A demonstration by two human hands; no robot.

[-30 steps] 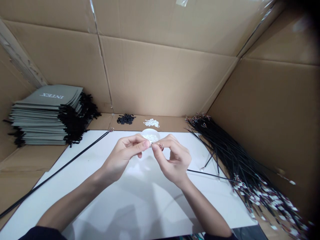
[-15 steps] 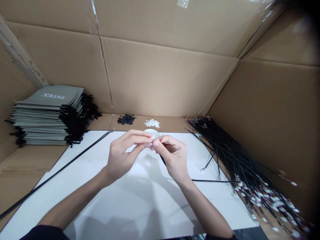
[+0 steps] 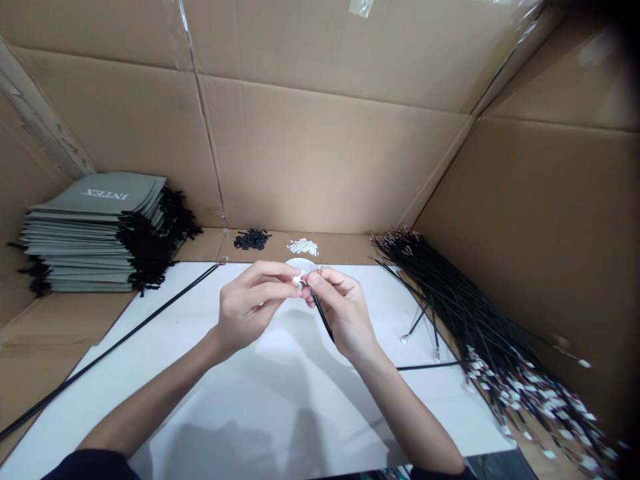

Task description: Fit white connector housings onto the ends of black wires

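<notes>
Between thumb and fingers, my right hand grips a black cable near its end, where thin coloured wires fan out. My left hand is pinched at the wire end, beside small white pieces at its fingertips; whether these are wires or a separate part is too small to tell. The fingertips of both hands nearly meet. Just behind them, partly hidden, is a round white dish on the white board.
Small black pieces and white pieces lie in piles at the back. Grey INTEX-printed sleeves are stacked at left, near two long black cables. A large cable bundle lies right. Cardboard walls enclose the area.
The black cable in my right hand has come into fuller view as that hand turned. White pieces now show at my left fingertips, and the left fingers have shifted slightly.
</notes>
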